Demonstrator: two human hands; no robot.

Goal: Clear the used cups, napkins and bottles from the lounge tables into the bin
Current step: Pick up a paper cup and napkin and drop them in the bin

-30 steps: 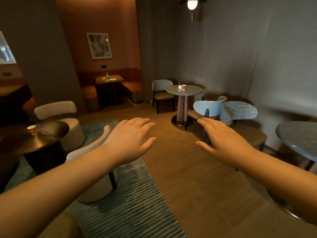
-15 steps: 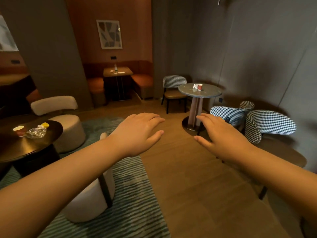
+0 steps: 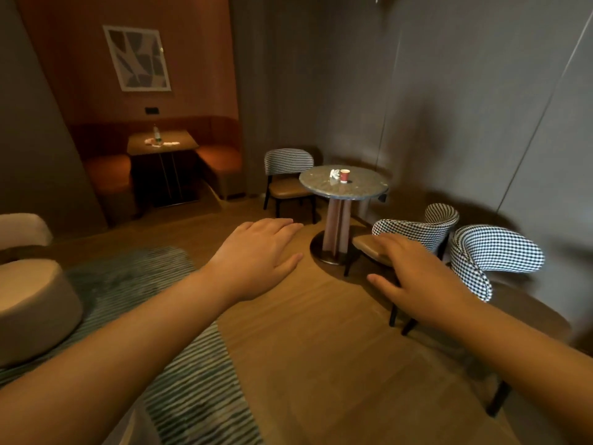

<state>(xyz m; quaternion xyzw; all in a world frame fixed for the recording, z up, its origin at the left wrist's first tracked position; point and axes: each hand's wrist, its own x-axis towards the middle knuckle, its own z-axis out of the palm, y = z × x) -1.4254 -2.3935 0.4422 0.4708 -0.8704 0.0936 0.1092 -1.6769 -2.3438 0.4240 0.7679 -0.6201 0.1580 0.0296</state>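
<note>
I am looking down on a wooden floor that runs out beneath both arms. A striped rug covers it below and outside the left grip. A cream armchair sits well off to that grip's outer side.

The near checked chair stands just outside the right grip. The second checked chair is right behind that grip's fingers, which overlap its seat in my view; I cannot tell if they touch it.

Beyond both grips, a little toward the right one, stands a round stone worktop on a pedestal, with the far checked chair behind it. Far past the left grip, in an orange booth, is a square wooden worktop.

Both grips are wide, palms down, fingers straight, thumbs out. They hold nothing and are apart from each other.

A bottle stands upright on the booth worktop, with pale napkins by its base. A red cup stands upright on the round worktop, and a crumpled white napkin lies just beside it, on the left grip's side.
</note>
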